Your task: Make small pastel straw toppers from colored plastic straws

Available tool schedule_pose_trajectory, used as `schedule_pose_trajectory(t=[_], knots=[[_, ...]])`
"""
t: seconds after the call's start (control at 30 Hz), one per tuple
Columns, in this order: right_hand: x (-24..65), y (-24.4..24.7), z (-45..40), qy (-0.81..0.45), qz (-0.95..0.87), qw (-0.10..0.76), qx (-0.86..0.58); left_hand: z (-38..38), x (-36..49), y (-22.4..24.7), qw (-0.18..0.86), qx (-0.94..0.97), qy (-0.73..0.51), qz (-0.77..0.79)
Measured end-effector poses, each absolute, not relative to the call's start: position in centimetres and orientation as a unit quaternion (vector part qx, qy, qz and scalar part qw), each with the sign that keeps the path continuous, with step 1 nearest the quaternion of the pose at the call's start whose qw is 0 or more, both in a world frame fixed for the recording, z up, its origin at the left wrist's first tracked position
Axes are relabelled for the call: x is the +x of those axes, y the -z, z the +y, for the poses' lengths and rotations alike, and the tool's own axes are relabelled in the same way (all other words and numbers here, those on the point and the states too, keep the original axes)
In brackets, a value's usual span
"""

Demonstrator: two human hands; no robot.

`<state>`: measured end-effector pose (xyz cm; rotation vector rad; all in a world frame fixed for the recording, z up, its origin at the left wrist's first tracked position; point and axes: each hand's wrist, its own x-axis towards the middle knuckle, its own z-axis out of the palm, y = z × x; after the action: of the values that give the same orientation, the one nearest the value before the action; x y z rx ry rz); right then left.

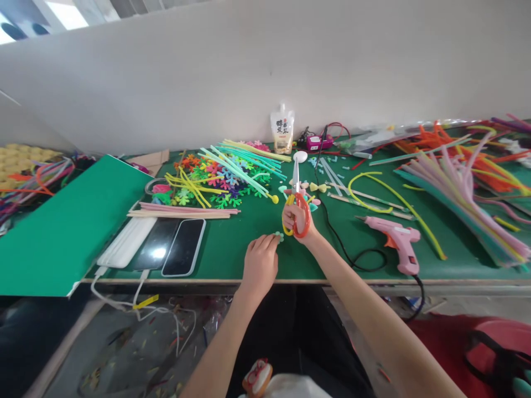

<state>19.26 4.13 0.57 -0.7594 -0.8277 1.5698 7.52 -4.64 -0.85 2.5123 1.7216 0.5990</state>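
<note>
In the head view my right hand (299, 220) is wrapped round the handles of a pair of scissors (296, 177), one loop orange and one yellow, with the blades pointing away from me. My left hand (262, 257) rests low over the green table, its fingertips closed on a small pale green piece (279, 236). Small bows and pastel pieces (318, 188) lie just beyond the scissors. Near the blade tips is a white oval piece (300, 156).
A pink glue gun (396, 240) and its cable lie to the right, near bundled pipe cleaners (460, 193). Left are phones (183, 247), a white power bank (128, 242) and a green board (70, 226). Colourful snowflake pieces (232, 174) and a pouch (282, 131) stand farther back.
</note>
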Motion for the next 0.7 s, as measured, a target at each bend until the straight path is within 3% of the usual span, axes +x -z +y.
schedule_pose_trajectory(t=[0.7], knots=[[18.32, -0.27, 3.61, -0.728, -0.35, 0.52, -0.278, -5.2, 6.78, 0.66, 0.059, 0.816, -0.181, 0.546]])
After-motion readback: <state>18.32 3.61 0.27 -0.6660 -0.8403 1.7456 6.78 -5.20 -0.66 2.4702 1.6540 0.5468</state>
